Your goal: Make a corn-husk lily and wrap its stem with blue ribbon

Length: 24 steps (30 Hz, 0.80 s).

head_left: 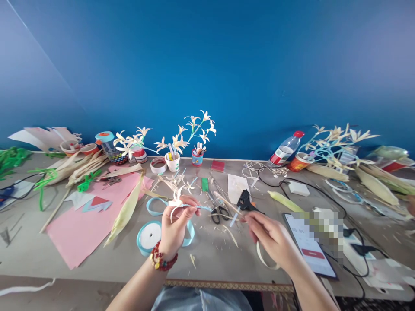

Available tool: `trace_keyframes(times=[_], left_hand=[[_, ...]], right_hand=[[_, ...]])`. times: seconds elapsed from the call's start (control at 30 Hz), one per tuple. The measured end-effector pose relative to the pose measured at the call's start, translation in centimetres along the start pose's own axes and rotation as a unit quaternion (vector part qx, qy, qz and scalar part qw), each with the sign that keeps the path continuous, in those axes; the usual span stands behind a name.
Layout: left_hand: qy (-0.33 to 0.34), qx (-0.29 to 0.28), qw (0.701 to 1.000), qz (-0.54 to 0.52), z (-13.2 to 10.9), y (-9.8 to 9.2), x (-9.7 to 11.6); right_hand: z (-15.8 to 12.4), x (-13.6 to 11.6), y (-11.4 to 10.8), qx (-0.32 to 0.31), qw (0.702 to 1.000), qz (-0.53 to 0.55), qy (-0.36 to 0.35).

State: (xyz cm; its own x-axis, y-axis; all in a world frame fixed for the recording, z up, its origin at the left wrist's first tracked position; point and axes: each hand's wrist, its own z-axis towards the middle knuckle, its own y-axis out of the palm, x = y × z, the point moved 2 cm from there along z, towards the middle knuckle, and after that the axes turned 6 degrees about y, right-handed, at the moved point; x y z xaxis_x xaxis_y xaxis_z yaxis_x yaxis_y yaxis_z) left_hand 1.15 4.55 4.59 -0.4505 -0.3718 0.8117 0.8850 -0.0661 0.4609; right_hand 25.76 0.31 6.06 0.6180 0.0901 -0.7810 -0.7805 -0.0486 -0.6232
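Observation:
My left hand (178, 224) is closed in a pinch on a white corn husk flower (175, 201), with its thin blue-wrapped stem (204, 207) pointing right past my fingertips. Light blue ribbon (156, 206) loops behind and below this hand, beside a ribbon spool (149, 236). To the right, my right hand (267, 235) has its fingers pressed together, and a pale husk strip (262, 255) curls out beneath them; its grip point is partly hidden. Just beyond those fingertips lie a black glue gun (244, 201) and a bluish glue stick (234, 217). Black-handled scissors (220, 214) rest between my hands.
Pink paper (81, 229) and corn husks (125, 211) lie left. Cups with husk flowers (172, 162) line the wall, with a bottle (285, 149) farther right. A phone (309, 246), cables and a power strip (363, 259) lie right. Another person's hand (411, 205) shows at the edge.

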Motion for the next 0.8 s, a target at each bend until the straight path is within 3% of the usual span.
trace_keyframes(times=[0.2,0.37,0.43,0.6,0.8], left_hand=[[-0.021,0.013,0.999,-0.026,0.2,0.2,0.0],[-0.048,-0.002,0.995,-0.091,0.1,0.6,-0.2],[-0.063,-0.005,0.993,-0.103,0.1,0.8,-0.2],[-0.087,-0.004,0.993,-0.081,-0.3,1.5,-0.4],[-0.095,-0.022,0.994,-0.052,-0.8,2.1,-0.3]], right_hand=[[-1.0,0.2,-0.4,0.159,0.984,0.041,-0.075],[-0.9,0.7,-1.0,0.253,0.958,0.133,-0.002],[-0.7,0.3,-0.7,0.225,0.961,0.158,0.009],[-0.1,-2.2,1.9,0.069,0.98,0.188,-0.017],[0.6,-3.8,4.4,0.034,0.967,0.251,0.01]])
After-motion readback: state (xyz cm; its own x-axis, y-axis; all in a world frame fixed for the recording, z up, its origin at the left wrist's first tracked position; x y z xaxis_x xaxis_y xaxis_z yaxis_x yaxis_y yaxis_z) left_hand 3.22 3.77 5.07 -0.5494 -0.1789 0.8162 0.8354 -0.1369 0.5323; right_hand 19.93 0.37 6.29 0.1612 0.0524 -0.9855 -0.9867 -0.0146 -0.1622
